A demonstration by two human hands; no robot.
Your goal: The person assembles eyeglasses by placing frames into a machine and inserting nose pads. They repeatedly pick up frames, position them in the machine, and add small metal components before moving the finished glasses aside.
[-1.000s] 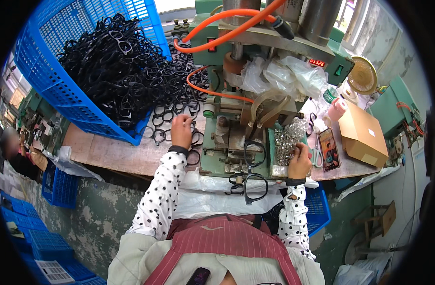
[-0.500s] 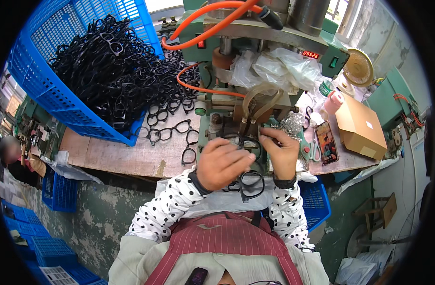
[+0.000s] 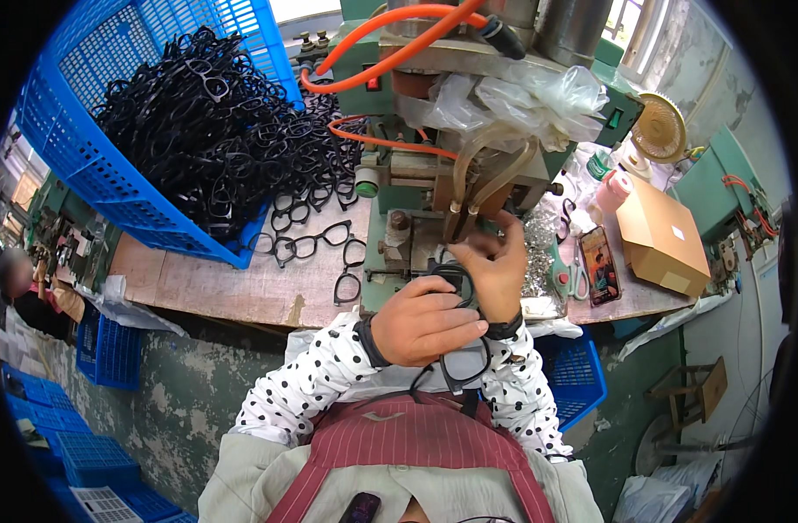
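- 2 bare hands meet close before the chest, both on the same black plastic spectacle frame; the left hand is curled over its upper part, knuckles up, fingers closed on it; the right hand rises just beyond, fingers bent, pinching the frame's far rim.
- 1 lens ring of the frame shows above the left fingers and 1 hangs below them toward the red striped apron; so the frame's long axis seems to run away from the body, near end low, far end toward the machine.
- The green metal bench press with its orange hose stands straight ahead of the hands; the right hand is the nearer to it, its fingertips just under the curved clear tubes.
- 3 or so loose black frames lie on the worn wooden bench top, ahead and left of the left hand, well apart from it; beyond them a tilted blue plastic crate spills a heap of the same frames.
- To the right of the right hand lie green-handled scissors, a phone and a brown cardboard box.
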